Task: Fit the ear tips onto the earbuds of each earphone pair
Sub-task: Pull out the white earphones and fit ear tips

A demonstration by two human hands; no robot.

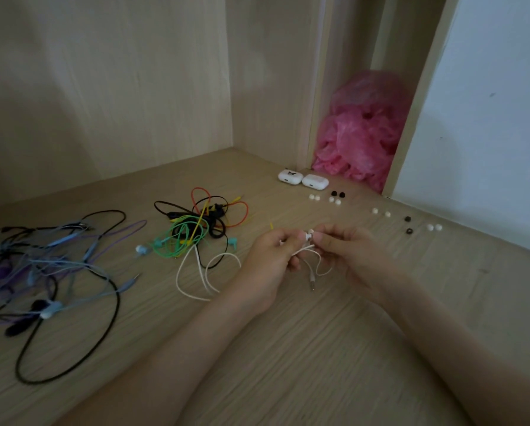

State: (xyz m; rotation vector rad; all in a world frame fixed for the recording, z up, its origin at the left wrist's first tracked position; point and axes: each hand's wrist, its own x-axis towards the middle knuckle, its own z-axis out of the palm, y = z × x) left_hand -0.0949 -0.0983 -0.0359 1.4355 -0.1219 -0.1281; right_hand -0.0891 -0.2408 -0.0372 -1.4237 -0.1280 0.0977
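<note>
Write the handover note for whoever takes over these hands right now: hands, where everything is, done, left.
Left hand grips the white earphone near its earbud; right hand pinches a white ear tip at it; seated or not, cannot tell.
Loose ear tips, white and black, lie in a row beyond the hands, near the right wall.
Coloured tangle ahead left; blue-purple-black tangle far left.
Done: fitted pairs, cannot tell. Left: this earbud, then the tangles.

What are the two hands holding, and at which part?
The white earphone. The left hand pinches it close to the earbud; the right hand pinches the earbud end, at its ear tip.
</note>
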